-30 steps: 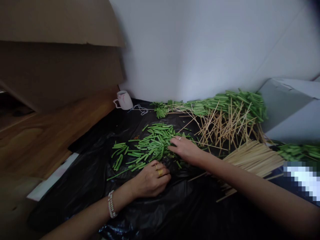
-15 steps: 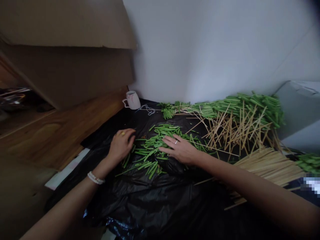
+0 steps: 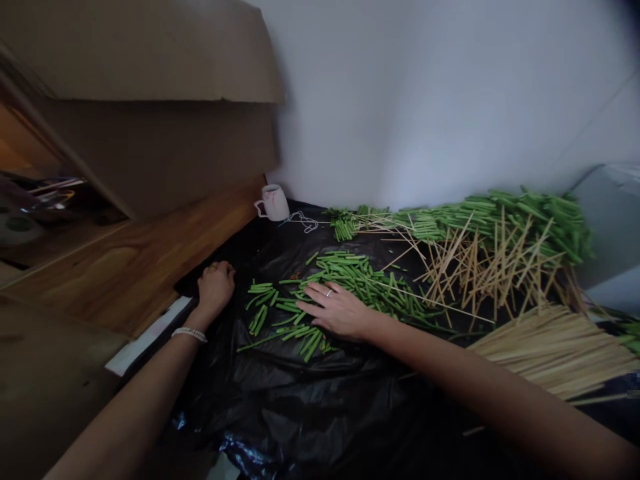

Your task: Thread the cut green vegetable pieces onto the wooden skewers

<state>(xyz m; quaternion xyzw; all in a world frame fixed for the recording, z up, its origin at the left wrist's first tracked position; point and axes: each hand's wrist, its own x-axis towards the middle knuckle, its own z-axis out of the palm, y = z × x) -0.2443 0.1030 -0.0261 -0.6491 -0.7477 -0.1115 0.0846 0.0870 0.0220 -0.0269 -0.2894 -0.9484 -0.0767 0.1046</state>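
Note:
A loose pile of short green stem pieces (image 3: 345, 277) lies on a black plastic sheet (image 3: 320, 400). My right hand (image 3: 336, 309) lies flat on the near side of that pile, fingers stretched out, a ring on one finger. My left hand (image 3: 215, 285) rests at the sheet's left edge with its fingers curled under, apart from the green pieces; I cannot make out anything in it. A beaded bracelet sits on the left wrist.
Skewers tipped with green pieces (image 3: 490, 233) are heaped at the back right, and a bundle of bare wooden sticks (image 3: 545, 350) lies near right. A white mug (image 3: 273, 202) stands by the wall. A cardboard box (image 3: 145, 107) and wooden surface (image 3: 125, 267) are on the left.
My left hand has moved from the near middle of the sheet out to its left edge. My right hand slid left and nearer over the green pieces. The view has turned left.

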